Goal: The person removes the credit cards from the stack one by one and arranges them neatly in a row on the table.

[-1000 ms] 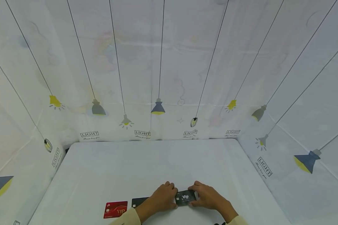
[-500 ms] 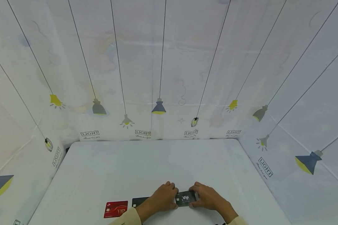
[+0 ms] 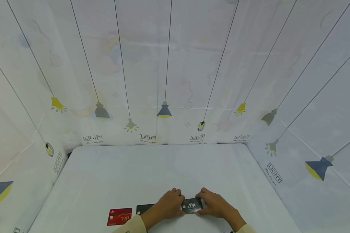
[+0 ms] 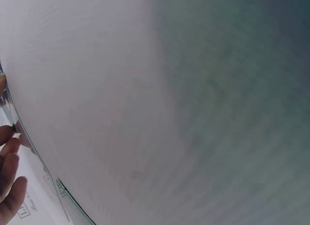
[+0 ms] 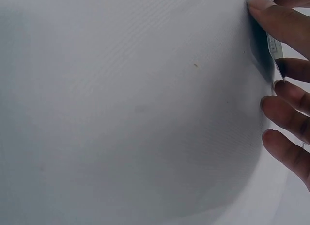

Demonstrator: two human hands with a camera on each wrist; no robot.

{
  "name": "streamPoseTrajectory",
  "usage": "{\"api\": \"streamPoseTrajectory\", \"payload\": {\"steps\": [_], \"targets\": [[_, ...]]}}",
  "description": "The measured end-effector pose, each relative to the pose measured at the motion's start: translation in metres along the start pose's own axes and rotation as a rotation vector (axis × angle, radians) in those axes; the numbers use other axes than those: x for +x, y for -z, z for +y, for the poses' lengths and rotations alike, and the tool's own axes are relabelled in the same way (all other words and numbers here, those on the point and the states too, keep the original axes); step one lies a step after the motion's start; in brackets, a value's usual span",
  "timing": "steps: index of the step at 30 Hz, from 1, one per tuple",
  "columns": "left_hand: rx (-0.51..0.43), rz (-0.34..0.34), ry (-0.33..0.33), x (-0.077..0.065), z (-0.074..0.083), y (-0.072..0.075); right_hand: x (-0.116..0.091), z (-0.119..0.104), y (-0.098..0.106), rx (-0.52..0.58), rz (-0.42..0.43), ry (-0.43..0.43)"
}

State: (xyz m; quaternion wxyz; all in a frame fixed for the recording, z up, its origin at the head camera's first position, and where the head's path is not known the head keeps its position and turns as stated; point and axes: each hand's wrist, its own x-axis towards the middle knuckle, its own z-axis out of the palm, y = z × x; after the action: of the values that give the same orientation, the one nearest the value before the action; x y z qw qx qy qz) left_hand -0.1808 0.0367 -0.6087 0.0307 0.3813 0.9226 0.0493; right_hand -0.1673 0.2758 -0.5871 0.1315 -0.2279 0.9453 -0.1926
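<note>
In the head view, a black card [image 3: 191, 206] printed "Vip" lies between my two hands near the table's front. My left hand [image 3: 169, 204] holds its left edge, thumb below and fingers above. The right edge is pinched by my right hand [image 3: 213, 203] in the same way. Seen from the right wrist, the right hand [image 5: 290, 79] has its thumb against the dark card [image 5: 261, 48], the other fingers spread beyond it. Only the fingertips of the left hand [image 4: 9, 171] show at the left wrist view's edge.
A red VIP card [image 3: 119, 216] lies flat on the white table [image 3: 151, 171] to the left. Beside it is another black card [image 3: 144, 208], partly hidden by my left forearm. White cloth walls [image 3: 175, 64] with printed lamps enclose the table's back and sides.
Both hands keep their places on the black card. A bright glare now shows at the card's lower right, where it was duller before.
</note>
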Motion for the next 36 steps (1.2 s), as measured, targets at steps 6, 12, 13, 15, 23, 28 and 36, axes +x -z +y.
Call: {"api": "streamPoseTrajectory", "payload": {"steps": [6, 12, 13, 15, 23, 28, 36], "targets": [[0.001, -0.007, 0.005, 0.0004, 0.0008, 0.0006, -0.0003, 0.0004, -0.001, -0.018, 0.0, 0.003], [0.003, -0.01, 0.009, 0.0004, 0.0012, 0.0029, 0.0004, 0.0006, -0.002, -0.028, 0.011, 0.013], [0.0, -0.009, 0.01, 0.0005, 0.0012, 0.0034, 0.0005, 0.0009, -0.0022, -0.028, 0.012, 0.014], [-0.006, -0.012, 0.012, 0.0005, 0.0015, 0.0039, 0.0003, 0.0016, -0.0024, -0.026, 0.014, 0.015], [-0.012, -0.01, 0.015, 0.001, 0.0008, 0.0, 0.0007, 0.0027, -0.0034, -0.017, 0.014, 0.015], [-0.014, -0.007, 0.021, 0.0012, 0.0009, -0.0015, 0.001, 0.0029, -0.0041, -0.021, 0.019, 0.012], [-0.006, -0.006, 0.023, -0.0006, 0.0021, 0.001, 0.0011, 0.0026, -0.0044, -0.015, 0.026, 0.012]]}}
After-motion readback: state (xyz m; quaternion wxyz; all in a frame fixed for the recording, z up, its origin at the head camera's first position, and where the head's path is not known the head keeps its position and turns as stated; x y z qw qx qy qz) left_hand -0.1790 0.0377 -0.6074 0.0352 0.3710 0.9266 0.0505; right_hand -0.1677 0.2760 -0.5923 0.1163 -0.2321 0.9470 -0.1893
